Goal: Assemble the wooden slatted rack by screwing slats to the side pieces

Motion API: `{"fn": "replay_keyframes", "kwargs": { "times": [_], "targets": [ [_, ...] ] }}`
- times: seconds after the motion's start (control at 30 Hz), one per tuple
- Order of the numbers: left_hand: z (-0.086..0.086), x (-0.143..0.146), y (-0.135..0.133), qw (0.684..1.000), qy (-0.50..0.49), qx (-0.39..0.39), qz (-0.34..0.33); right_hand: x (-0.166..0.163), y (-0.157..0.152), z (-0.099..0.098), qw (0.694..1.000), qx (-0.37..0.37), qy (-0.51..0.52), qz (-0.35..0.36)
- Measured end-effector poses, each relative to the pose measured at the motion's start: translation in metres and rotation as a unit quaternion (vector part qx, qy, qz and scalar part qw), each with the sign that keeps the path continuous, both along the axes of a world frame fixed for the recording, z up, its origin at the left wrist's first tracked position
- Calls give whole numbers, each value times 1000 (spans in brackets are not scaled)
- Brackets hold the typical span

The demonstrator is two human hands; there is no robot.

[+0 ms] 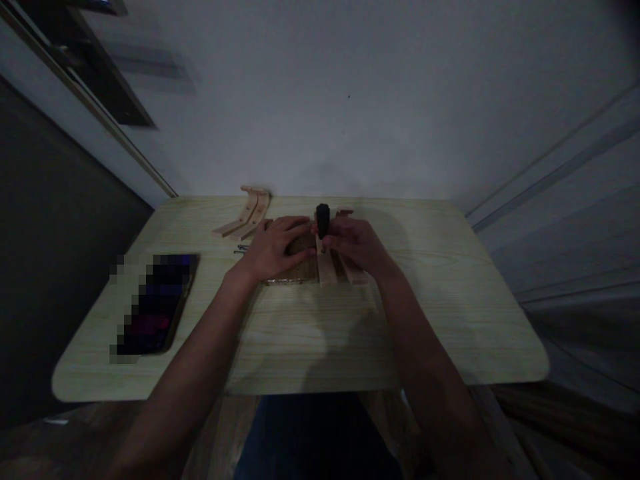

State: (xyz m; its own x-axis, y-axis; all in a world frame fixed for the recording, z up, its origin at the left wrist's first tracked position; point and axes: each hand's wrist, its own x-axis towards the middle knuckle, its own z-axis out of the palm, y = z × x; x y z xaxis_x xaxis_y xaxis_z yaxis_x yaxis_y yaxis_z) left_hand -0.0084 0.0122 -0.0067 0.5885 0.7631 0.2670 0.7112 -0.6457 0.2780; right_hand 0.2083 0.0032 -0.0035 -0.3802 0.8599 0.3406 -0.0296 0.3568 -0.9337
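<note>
My right hand [353, 243] is closed on a screwdriver [323, 221] whose black handle points up. Its tip is hidden behind my fingers, above a pale wooden strip [327, 270] with a dark hole or screw. Another wooden strip [354, 272] lies under my right hand, angled to the right. Spread out, my left hand [277, 248] presses on a brown, shiny flat board [300, 272] beside the strips. Whether the strips are joined to the board I cannot tell.
A curved wooden piece of joined strips [253, 212] stands at the table's back left. Several dark screws [241, 249] lie by my left wrist. A phone [160, 303] rests on the left of the pale table [310, 347]. Behind it rises a white wall [350, 133].
</note>
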Motion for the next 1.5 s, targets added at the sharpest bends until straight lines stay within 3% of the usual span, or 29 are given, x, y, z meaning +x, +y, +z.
{"fn": "replay_keyframes", "kwargs": {
  "times": [0.27,0.57,0.7,0.83,1.2,1.5],
  "targets": [
    [-1,-1,1,1000,-7,-2,-3,2,-2,6,997,51,-49,25],
    [2,1,-1,1000,5,-16,1,1,-2,-1,998,-56,7,-11],
    [3,1,-2,1000,-3,-15,-2,0,-2,1,997,-65,19,-45],
    [1,0,-1,1000,-11,-5,-4,-1,-3,2,997,-71,26,-33],
    [0,0,-1,1000,-12,-3,-4,3,-4,8,999,15,-11,29],
    [0,0,0,1000,-14,-13,-7,5,-1,3,999,0,-23,-26]
  ]
}}
